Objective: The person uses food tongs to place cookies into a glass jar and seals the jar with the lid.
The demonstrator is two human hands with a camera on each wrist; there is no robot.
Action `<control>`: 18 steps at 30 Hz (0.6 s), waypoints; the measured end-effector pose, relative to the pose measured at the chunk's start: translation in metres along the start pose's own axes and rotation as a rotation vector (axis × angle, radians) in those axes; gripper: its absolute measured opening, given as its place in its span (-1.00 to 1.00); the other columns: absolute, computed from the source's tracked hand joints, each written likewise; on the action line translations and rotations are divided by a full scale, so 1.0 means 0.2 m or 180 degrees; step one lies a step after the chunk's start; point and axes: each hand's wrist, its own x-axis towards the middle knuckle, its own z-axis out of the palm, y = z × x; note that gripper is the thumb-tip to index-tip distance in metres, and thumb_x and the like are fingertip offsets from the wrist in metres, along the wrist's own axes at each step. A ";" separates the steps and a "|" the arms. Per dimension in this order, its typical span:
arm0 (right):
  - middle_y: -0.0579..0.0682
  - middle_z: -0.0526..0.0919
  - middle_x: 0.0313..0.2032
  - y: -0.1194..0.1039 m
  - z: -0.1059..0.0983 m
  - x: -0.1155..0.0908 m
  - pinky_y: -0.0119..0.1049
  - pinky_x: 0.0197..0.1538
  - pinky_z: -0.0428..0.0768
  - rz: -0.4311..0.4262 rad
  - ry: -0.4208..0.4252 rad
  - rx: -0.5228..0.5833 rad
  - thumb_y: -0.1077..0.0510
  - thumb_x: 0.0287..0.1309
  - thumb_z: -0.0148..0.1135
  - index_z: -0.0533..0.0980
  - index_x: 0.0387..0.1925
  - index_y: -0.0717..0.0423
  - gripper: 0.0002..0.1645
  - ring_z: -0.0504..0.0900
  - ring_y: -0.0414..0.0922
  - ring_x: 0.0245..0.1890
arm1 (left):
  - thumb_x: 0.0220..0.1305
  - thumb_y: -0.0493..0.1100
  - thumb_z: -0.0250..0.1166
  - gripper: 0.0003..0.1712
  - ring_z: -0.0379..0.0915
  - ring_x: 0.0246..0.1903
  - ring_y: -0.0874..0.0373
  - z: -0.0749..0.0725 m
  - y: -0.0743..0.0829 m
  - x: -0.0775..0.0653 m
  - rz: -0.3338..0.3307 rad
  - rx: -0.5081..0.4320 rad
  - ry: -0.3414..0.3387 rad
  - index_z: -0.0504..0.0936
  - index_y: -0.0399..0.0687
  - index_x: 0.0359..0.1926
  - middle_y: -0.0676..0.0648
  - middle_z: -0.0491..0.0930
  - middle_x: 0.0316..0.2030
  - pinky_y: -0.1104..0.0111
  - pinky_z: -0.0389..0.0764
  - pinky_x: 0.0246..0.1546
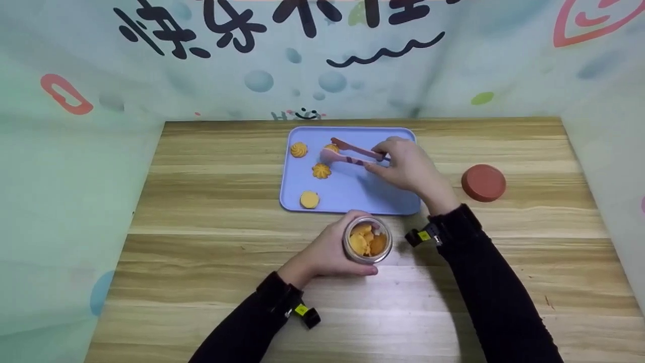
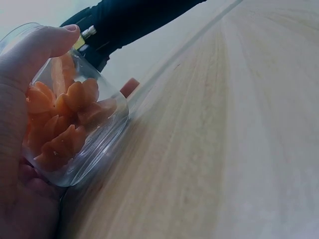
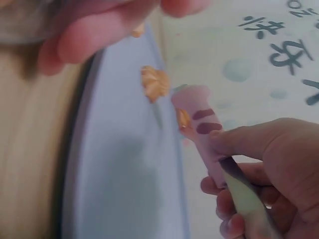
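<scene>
Across the frame I see a wooden table [image 1: 201,176], and at its upper middle a blue tray [image 1: 347,197]. The right hand [image 1: 410,166] comes in over the tray's right half, thumb and fingers curled around the tongs. At lower center the left hand [image 1: 332,252] wraps the jar [image 1: 369,260], its thumb and fingers curved partway round the wall. If that grasp slackens or tips, I expect the pieces [image 1: 359,243] inside to spill — the mouth faces up, uncapped. The tongs [image 1: 347,159] point left, and I judge a twist of the wrist could swing them into a neighboring cookie. The red lid [image 1: 484,182] sits right of center, near the right forearm; a wide sleeve sweep might knock it. Smallest are the cookies: three lie loose on the tray's left side, and a fourth cookie [image 1: 331,147] shows between the tong tips. Whether it's firmly pinched I cannot tell — too light a squeeze could drop it, too hard could crumble it.
</scene>
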 end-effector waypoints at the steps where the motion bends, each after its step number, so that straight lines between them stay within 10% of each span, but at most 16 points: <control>1: 0.02 0.65 -0.28 0.00 -0.02 -0.02 -0.18 -0.24 0.49 -0.0020 -0.0009 0.0025 -0.15 0.10 0.29 0.62 -0.14 0.10 -0.55 0.55 -0.05 -0.31 | -0.39 0.24 0.60 0.11 0.41 0.11 0.35 0.00 0.00 0.00 -0.0005 0.0022 0.0007 0.19 0.40 0.24 0.20 0.47 0.10 0.34 0.42 0.25; 18: -0.32 0.55 -0.41 -0.02 -0.46 -0.45 -0.48 -0.53 0.41 -0.0933 -0.0152 0.0038 -0.14 0.11 0.30 0.61 -0.18 -0.17 -0.73 0.42 -0.33 -0.55 | -0.45 0.28 0.60 0.15 0.39 0.12 0.34 0.00 0.00 -0.01 -0.0101 0.0093 0.0033 0.19 0.41 0.25 0.27 0.43 0.10 0.32 0.41 0.25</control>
